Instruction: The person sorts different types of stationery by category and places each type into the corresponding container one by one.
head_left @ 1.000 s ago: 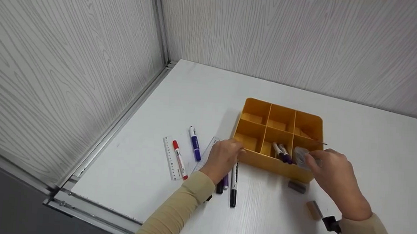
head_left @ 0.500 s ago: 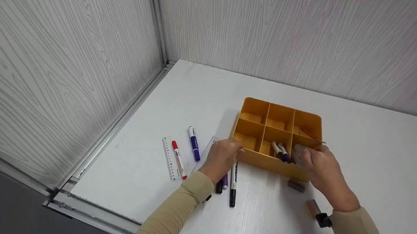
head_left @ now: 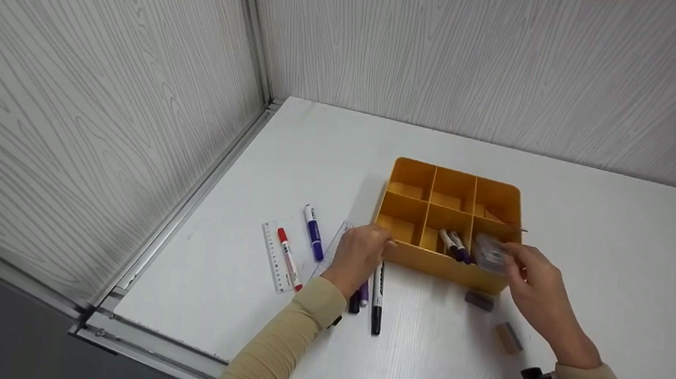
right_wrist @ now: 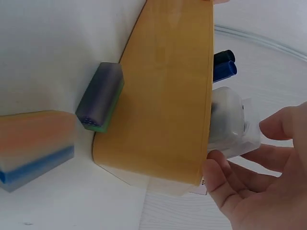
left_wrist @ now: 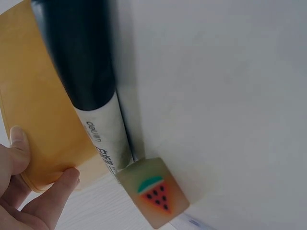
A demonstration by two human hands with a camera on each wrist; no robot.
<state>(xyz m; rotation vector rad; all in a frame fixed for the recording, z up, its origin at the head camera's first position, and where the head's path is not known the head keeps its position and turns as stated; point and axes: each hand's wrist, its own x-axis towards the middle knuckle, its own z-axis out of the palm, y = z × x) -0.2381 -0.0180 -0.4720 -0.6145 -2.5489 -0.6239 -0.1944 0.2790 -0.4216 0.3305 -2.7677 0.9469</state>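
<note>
A yellow organizer box [head_left: 439,268] with several compartments stands on the white table. My left hand [head_left: 360,253] grips its near left corner; in the left wrist view, thumb and fingers lie around that corner. My right hand [head_left: 539,287] is at the near right compartment. It pinches the edge of a clear plastic case [head_left: 489,253], which sits tilted in that compartment and sticks out above the rim. What the case contains is too blurred to tell. Two markers [head_left: 453,245] lean in the near middle compartment. A thin pointed item [head_left: 514,228] pokes out at the right.
Left of the box lie a ruler [head_left: 276,259], a red-capped marker [head_left: 289,259], a blue marker [head_left: 313,232] and a black-capped marker [head_left: 377,302]. A dark block [head_left: 479,300] and a two-tone block [head_left: 509,338] lie in front. A watermelon-print eraser [left_wrist: 153,191] lies near the left wrist.
My right hand has pushed the clear case down into the near right compartment, then drawn back slightly to the right. My left hand keeps its grip on the corner.
</note>
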